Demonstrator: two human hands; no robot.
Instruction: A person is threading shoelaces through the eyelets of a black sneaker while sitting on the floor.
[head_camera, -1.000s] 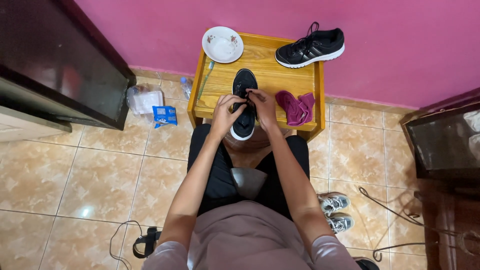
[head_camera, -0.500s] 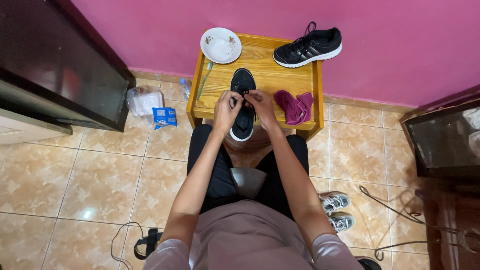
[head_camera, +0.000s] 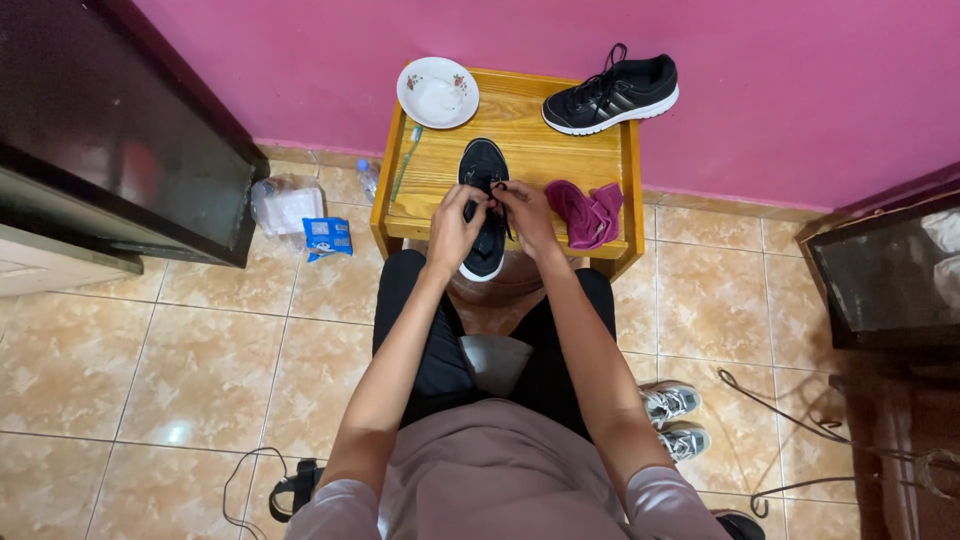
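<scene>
Black laces pinched in both hands: left hand (head_camera: 452, 228) and right hand (head_camera: 527, 217) meet over the middle of a black sneaker (head_camera: 484, 205) lying toe-away on a small wooden table (head_camera: 530, 150), its white-soled heel overhanging the near edge toward the knees. Fingers of both hands curled nearly closed, tips drawn together on the lace strands above the tongue; left thumb and forefinger grip one strand, right fingertips hold another just beside it. Exact strand each finger has: too small to tell. Just right of the right fingers, touching the table's front edge, a crumpled magenta cloth (head_camera: 588, 212). Beyond the fingers, at the far right corner, a second black sneaker (head_camera: 612, 92) with white sole lies on its side edge against the pink wall. Beyond and left of the left fingers, a white bowl (head_camera: 437, 92); a green toothbrush (head_camera: 405, 163) lies along the table's left side. Midsection of the held shoe hidden under the hands; palms not visible. Grey shoes (head_camera: 675, 418) on the tile floor beside the right elbow, partly covered by the arm.
</scene>
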